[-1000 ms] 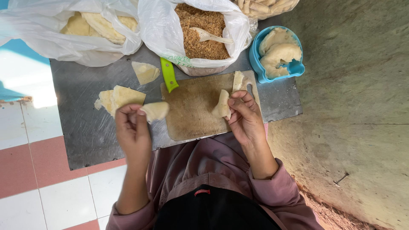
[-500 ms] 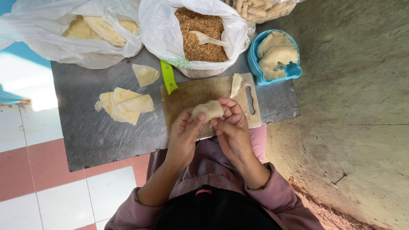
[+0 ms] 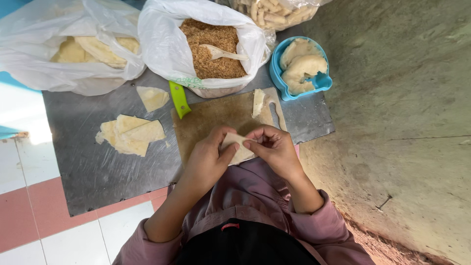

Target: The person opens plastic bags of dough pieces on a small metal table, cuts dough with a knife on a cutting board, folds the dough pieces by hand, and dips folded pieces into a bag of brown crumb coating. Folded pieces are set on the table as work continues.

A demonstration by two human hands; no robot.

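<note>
Both hands meet over the near edge of a brown wooden board (image 3: 206, 118). My left hand (image 3: 208, 159) and my right hand (image 3: 274, 147) together pinch a pale folded wrapper piece (image 3: 234, 146), fingers curled around it from both sides. On the board's far right lies another pale dough strip (image 3: 258, 102). A small stack of cut wrapper sheets (image 3: 130, 133) rests on the grey metal tray (image 3: 88, 167) to my left, with one single sheet (image 3: 152, 97) further back.
A green-handled knife (image 3: 178, 99) lies at the board's far left corner. Behind it stands a white bag of brown crumbly filling (image 3: 211, 49) with a spoon (image 3: 223, 52). A bag of wrapper sheets (image 3: 73, 49) is far left, a blue bowl of dough (image 3: 301, 66) far right.
My left hand left the sheets on the tray and joined the right hand at the board. Both hands drew the wrapper piece nearer to my body and keep folding it.
</note>
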